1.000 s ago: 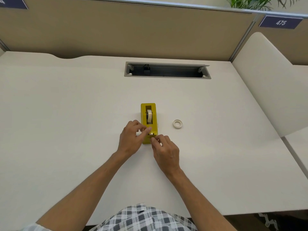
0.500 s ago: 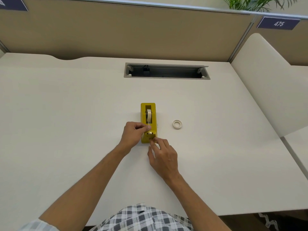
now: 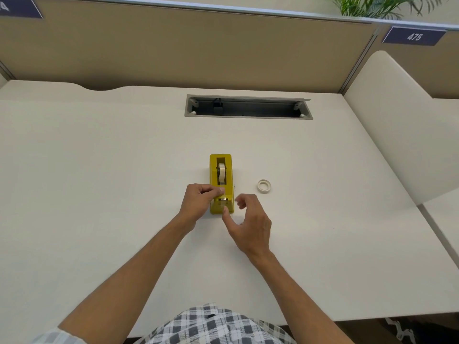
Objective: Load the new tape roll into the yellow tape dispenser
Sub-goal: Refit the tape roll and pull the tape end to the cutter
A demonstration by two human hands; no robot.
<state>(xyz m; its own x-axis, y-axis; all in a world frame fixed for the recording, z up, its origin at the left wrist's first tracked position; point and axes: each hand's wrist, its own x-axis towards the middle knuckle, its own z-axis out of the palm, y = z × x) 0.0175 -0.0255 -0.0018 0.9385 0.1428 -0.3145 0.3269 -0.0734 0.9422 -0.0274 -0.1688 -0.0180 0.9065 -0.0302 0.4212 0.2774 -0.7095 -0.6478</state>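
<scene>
The yellow, box-shaped tape dispenser looked like smooth, slightly glossy plastic. It stood on a cream desk top with a smooth matt finish. Behind the dispenser, the grey cable tray appeared to be matt metal. The tan partition panel beyond looked like matt cloth.

Only one legible marking: "475" in white numerals on a dark blue nameplate, mounted at the top right of the partition panel. A second dark blue nameplate sits at the top left, cut off by the frame edge; just a partial "4"-like character shows, the rest can't be read. No readable text elsewhere.
</scene>
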